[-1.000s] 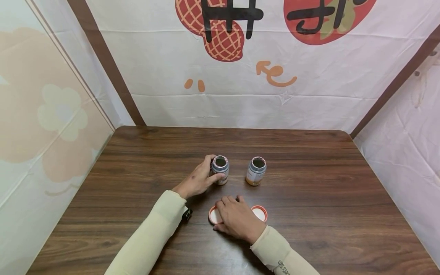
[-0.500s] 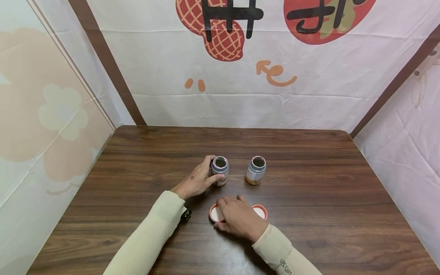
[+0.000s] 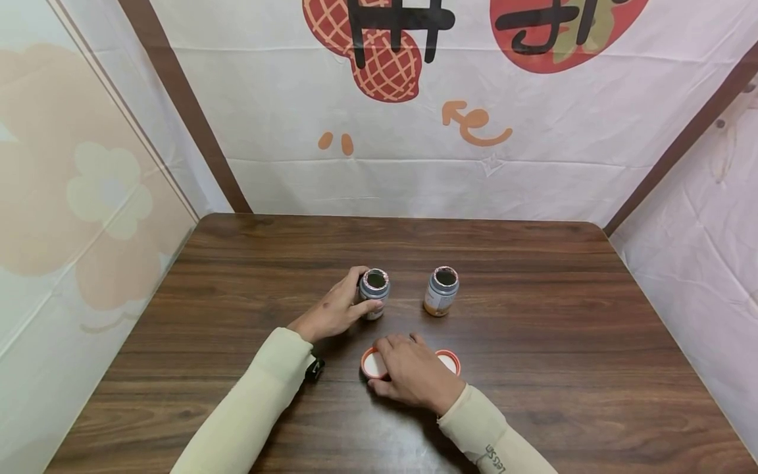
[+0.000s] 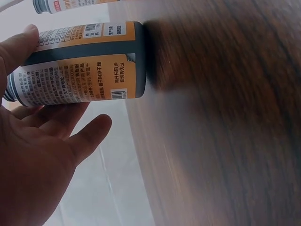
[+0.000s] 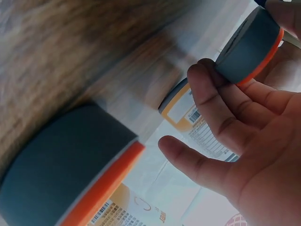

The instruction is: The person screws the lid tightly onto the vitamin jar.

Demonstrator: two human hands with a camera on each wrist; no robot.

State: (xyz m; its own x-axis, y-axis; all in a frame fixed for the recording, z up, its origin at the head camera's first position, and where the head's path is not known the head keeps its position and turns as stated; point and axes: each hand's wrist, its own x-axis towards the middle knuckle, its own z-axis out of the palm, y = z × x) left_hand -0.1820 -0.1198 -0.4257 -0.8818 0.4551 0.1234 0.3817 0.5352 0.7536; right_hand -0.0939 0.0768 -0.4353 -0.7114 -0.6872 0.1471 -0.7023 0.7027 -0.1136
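My left hand (image 3: pixel 337 309) grips an uncapped grey plastic jar (image 3: pixel 376 294) by its side, thumb across the front. In the left wrist view the same jar (image 4: pixel 84 70) shows an orange and white printed label, its base close over the table. My right hand (image 3: pixel 416 372) pinches a round lid (image 3: pixel 373 364), which lies with its white inside up. The right wrist view shows this lid (image 5: pixel 249 49) as a dark grey cap with an orange rim, between thumb and fingers. A second lid (image 3: pixel 449 361), also white side up, is partly behind the right hand.
To the right of the held jar stands a second uncapped jar (image 3: pixel 441 297) with an orange and white label. Both are on a dark wood table (image 3: pixel 562 329). A printed cloth wall (image 3: pixel 284 187) rises behind the table's far edge.
My left hand and the jar in it have shifted slightly to the left. The right hand keeps its hold on the lid, nearly in place. The second jar stays put.
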